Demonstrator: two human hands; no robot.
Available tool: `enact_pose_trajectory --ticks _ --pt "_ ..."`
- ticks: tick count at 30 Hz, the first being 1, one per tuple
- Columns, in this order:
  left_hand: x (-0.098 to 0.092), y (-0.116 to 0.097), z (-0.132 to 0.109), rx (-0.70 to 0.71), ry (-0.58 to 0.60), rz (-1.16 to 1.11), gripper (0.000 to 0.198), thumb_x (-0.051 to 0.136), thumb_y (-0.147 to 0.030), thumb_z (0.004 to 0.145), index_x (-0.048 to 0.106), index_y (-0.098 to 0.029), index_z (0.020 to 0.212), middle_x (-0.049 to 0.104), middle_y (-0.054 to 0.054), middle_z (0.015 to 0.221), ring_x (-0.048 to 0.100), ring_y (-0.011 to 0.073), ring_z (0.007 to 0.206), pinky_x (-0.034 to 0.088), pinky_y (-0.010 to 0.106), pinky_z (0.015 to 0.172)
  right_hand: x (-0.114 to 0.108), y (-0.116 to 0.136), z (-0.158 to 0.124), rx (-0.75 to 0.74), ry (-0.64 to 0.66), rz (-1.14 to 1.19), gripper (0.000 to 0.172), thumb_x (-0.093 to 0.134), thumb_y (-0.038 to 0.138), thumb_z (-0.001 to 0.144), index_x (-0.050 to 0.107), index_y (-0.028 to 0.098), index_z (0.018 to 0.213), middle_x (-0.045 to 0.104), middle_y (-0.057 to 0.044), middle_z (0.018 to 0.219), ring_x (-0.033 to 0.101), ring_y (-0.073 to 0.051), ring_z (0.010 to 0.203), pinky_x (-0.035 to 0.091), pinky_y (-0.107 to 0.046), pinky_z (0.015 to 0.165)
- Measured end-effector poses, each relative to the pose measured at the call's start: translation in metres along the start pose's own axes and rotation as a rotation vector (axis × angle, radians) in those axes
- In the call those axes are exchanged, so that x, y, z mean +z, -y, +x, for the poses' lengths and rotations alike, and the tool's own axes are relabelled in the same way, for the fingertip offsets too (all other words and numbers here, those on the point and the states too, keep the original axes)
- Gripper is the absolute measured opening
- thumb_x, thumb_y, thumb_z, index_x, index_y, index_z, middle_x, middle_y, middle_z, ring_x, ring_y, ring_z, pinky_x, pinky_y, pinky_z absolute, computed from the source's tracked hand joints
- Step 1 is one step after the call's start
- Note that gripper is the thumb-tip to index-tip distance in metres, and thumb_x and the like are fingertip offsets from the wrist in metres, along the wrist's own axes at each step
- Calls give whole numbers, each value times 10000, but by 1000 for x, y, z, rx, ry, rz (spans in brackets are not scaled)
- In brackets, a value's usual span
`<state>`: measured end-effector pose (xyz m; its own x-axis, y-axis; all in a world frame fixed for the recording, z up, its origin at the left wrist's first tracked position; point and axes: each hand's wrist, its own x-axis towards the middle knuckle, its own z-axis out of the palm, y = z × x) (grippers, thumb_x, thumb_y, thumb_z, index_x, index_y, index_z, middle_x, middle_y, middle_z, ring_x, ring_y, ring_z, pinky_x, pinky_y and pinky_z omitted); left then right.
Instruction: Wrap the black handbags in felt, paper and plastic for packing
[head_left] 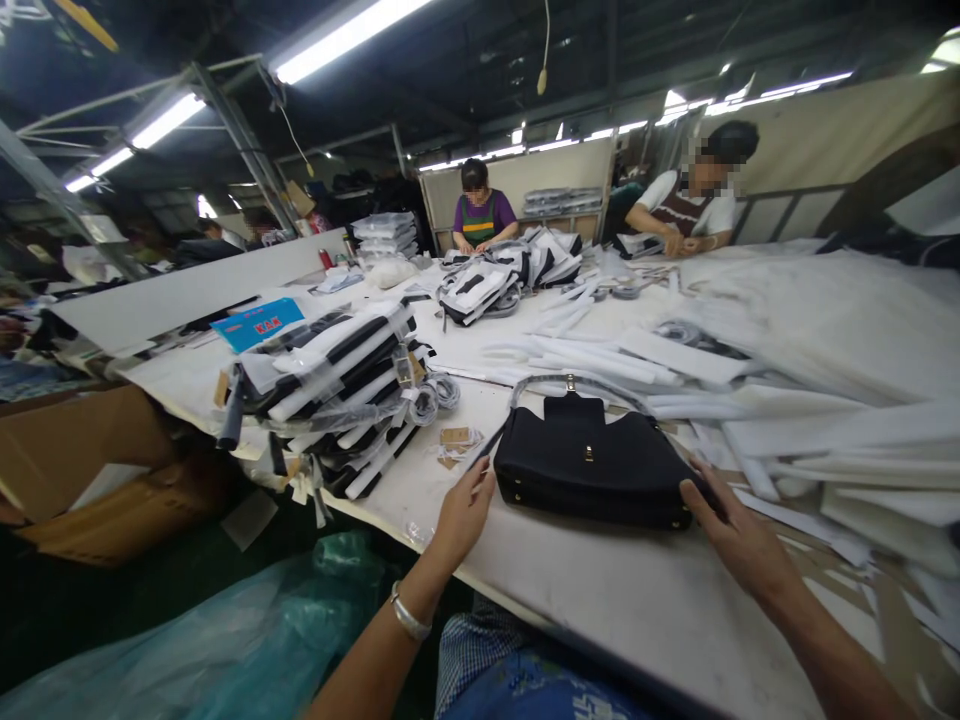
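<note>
A black handbag (592, 465) with gold-coloured hardware rests on the white worktable, its front facing me. Its handle arches up behind the flap, and a pale wrapping covers part of it. At the bag's left end, my left hand (466, 505) holds the side edge with bent fingers; a bracelet is on that wrist. My right hand (731, 525) grips the opposite end, thumb at the front corner and the other fingers along the side, partly hidden. Small brown tags (456, 437) with white strings lie left of the bag.
Left of the bag rises a stack of wrapped black bags (345, 380), topped by a blue printed sheet (259, 324). White foam sheets and strips (810, 430) crowd the right side. Two people work across the table (480, 350). Cardboard boxes (97, 470) and teal plastic (277, 620) are lower left.
</note>
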<state>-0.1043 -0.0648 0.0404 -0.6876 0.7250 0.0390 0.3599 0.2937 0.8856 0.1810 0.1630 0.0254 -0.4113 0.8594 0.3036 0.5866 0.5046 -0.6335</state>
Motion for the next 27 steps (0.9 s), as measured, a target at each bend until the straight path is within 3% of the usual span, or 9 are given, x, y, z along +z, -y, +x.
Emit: enact_pose_trajectory --ticks 4,8,10,12,13,16,19,23,27 --pt "19 -4 -1 -42 9 -98 492 447 -478 995 557 -197 1382 636 105 1353 628 250 1205 525 392 981 -14 4 -14 56 71 -111 637 438 662 917 621 230 1347 729 -112 1186 745 -326 930 616 -437 723" --pt "-4 -8 -30 -51 37 -83 535 453 -527 983 533 -192 1393 623 122 1359 627 272 1203 543 421 960 -43 6 -52 -136 43 -340 576 459 636 924 619 274 1343 751 -87 1133 741 -351 921 612 -483 704" --pt "-21 -15 -40 67 18 102 493 431 -508 997 546 -203 1367 621 119 1355 628 268 1200 543 434 963 -56 18 -67 -284 8 -413 590 467 611 930 573 255 1388 708 -100 1233 703 -366 1038 585 -527 814" --pt "-30 -27 -41 309 -3 337 490 474 -493 990 516 -213 1390 579 121 1406 556 273 1295 479 464 1053 -62 38 -72 -462 -9 -428 639 481 581 936 473 228 1469 596 -103 1400 596 -366 1231 488 -560 1000" --pt "-30 -35 -38 457 41 433 524 509 -510 974 494 -218 1410 558 121 1433 515 273 1338 433 477 1101 -62 49 -69 -561 13 -428 674 499 570 933 421 218 1502 532 -97 1467 522 -357 1316 417 -562 1080" --pt "-15 -58 -24 862 382 605 738 583 -636 877 414 -235 1473 499 108 1498 414 279 1421 312 508 1184 -48 73 -55 -805 192 -448 798 592 570 888 335 202 1547 435 -92 1544 402 -341 1414 326 -541 1154" --pt "7 -61 -10 989 600 714 808 627 -619 856 330 -273 1524 422 106 1555 359 302 1451 309 527 1172 -25 72 -45 -869 354 -478 887 677 529 830 306 189 1560 382 -118 1572 390 -355 1419 369 -543 1124" --pt "23 -29 -7 1000 661 808 560 501 -247 1005 315 -336 1526 420 58 1561 417 270 1420 366 505 1131 2 46 -55 -864 440 -506 797 605 151 855 276 289 1568 400 -53 1570 393 -312 1425 381 -519 1125" --pt "24 -3 -20 1000 630 780 643 509 -109 954 327 -346 1523 393 31 1578 352 287 1456 316 551 1161 16 27 -75 -804 475 -428 818 458 21 855 201 280 1586 359 -41 1589 345 -286 1455 344 -532 1152"
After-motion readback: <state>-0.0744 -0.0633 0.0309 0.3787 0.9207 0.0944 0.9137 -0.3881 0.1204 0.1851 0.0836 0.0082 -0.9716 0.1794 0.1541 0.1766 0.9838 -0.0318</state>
